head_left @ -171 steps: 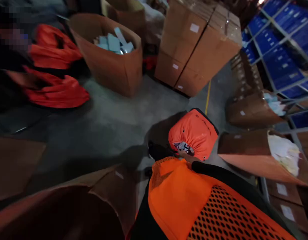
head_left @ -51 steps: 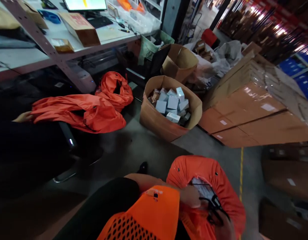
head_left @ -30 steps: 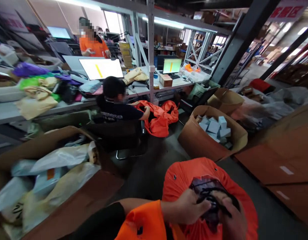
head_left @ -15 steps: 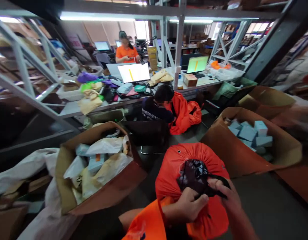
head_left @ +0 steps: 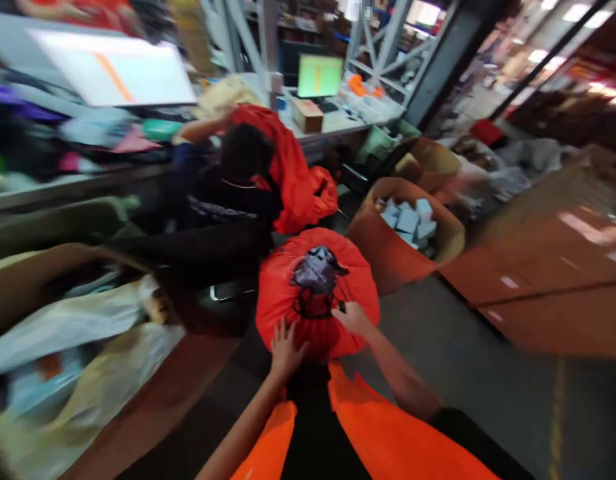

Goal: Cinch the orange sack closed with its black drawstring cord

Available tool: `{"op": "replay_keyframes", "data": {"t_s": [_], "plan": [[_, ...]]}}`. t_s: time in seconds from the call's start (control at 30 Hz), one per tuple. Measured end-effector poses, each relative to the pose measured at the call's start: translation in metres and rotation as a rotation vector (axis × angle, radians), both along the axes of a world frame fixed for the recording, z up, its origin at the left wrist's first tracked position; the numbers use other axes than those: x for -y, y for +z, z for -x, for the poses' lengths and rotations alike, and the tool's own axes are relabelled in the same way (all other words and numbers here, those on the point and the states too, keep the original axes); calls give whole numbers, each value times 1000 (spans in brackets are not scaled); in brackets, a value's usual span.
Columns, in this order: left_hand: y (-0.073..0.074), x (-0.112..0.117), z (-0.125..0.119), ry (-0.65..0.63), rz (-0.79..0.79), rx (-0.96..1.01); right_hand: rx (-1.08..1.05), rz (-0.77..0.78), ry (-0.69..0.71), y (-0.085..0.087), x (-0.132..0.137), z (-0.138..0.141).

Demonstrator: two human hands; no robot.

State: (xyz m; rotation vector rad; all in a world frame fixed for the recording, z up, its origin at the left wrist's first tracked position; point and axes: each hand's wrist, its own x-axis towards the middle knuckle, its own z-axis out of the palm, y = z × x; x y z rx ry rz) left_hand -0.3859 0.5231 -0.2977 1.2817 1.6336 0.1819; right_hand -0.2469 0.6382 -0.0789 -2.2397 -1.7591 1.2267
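A large, round orange-red drawstring bag (head_left: 273,277) stands upright in front of me, its mouth gathered with black cord. Grey and black wrapped contents (head_left: 315,272) bulge through the opening. My left hand (head_left: 287,350) lies on the near left side of the bag, fingers spread over the fabric and holding nothing. On the near right of the mouth, my right hand (head_left: 355,319) has its fingers closed on a small black part of the drawstring (head_left: 342,307). Blur hides the exact shape of that part.
A co-worker (head_left: 228,180) crouches ahead with orange fabric (head_left: 301,177). An open carton (head_left: 361,233) of light-blue boxes stands ahead right; another carton (head_left: 198,373) with wrapped parcels is at left. Big brown cartons (head_left: 543,280) line the right. A desk (head_left: 355,120) with a monitor is behind.
My left hand has let go of the black cord and now rests spread on the bag. The view has turned right, and the bag sits lower and farther from me. The co-worker has raised an arm.
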Motion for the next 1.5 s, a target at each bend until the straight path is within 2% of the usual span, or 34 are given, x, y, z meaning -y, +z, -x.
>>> {"op": "replay_keyframes", "data": {"t_s": [0.1, 0.2, 0.3, 0.37, 0.47, 0.6, 0.73, 0.87, 1.0, 1.1, 1.23, 1.33, 1.4, 1.5], "plan": [[-11, -22, -8, 34, -43, -46, 37, -8, -10, -17, -5, -6], [-16, -51, -6, 79, -116, -110, 20, -25, 11, -41, -9, -4], [-20, -87, 0, 126, -278, -152, -2, -48, 31, -65, -14, 0], [-22, -111, 1, 68, -382, -153, -6, -63, 38, -78, -19, -2], [-21, -141, -6, -84, -380, -200, -7, -76, 58, -97, -27, -12], [-13, -160, -12, -145, -376, -269, -29, -68, 122, -119, -31, -31], [-6, -163, -7, -199, -384, -257, -95, -105, 114, -133, -27, -47], [-8, -163, -2, -202, -400, -163, -173, -203, -78, -137, -29, -63], [-14, -158, 0, -85, -403, -67, -245, -253, -368, -135, -35, -78], [-11, -142, -1, 23, -418, 11, -390, -191, -470, -128, -27, -86], [2, -104, 4, 98, -431, 124, -560, -110, -504, -117, 2, -87], [5, -79, 19, 105, -409, 172, -612, -75, -500, -110, 20, -82], [4, -71, 32, 74, -371, 192, -619, -73, -482, -104, 26, -77], [8, -78, 40, -2, -345, 224, -596, -98, -427, -89, 29, -68]]}}
